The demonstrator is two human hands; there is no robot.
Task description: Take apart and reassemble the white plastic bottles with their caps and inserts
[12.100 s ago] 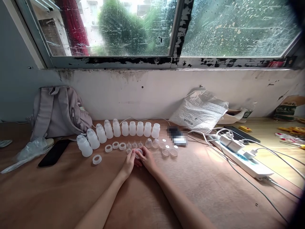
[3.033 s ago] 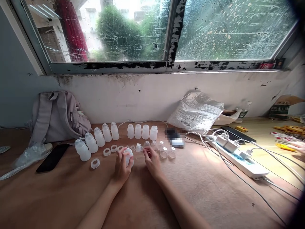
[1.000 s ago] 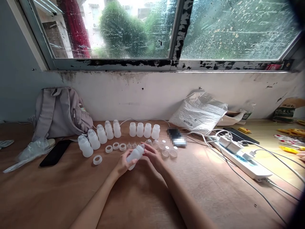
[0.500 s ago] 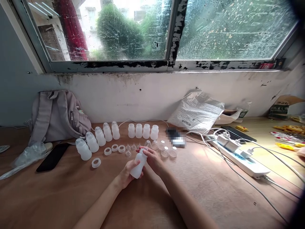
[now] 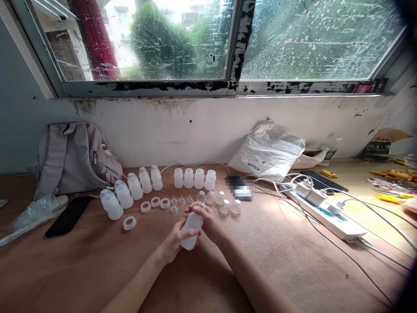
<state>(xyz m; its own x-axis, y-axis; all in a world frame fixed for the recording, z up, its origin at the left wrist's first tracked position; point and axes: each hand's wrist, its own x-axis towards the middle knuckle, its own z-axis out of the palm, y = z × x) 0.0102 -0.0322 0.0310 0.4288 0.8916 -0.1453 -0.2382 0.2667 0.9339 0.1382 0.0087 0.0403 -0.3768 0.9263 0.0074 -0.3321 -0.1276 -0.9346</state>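
Note:
A frosted white baby bottle (image 5: pixel 191 230) is tilted above the table, its top leaning away to the right. My left hand (image 5: pixel 173 243) is wrapped around the bottle's body. Closed over its upper end is my right hand (image 5: pixel 210 221), whose fingers hide the neck and collar. Just beyond my hands lie several clear nipples (image 5: pixel 174 210), with clear round discs (image 5: pixel 224 210) to their right. A dome-shaped clear cap (image 5: pixel 201 197) stands behind my right fingers. White collar rings (image 5: pixel 129 223) lie to the left.
Several bottles with clear domed tops (image 5: pixel 124 194) stand at left, and several open-necked bottles (image 5: pixel 188 178) at the back. A backpack (image 5: pixel 76 156), black phone-like slab (image 5: pixel 68 216) and plastic bag (image 5: pixel 37 213) are far left. A power strip (image 5: pixel 329 217) with trailing cables lies right; a silvery bag (image 5: pixel 269 150) leans behind.
The bottle has dropped slightly toward me. My right fingers have gone from its tip to closing over its upper end. The view has shifted a little.

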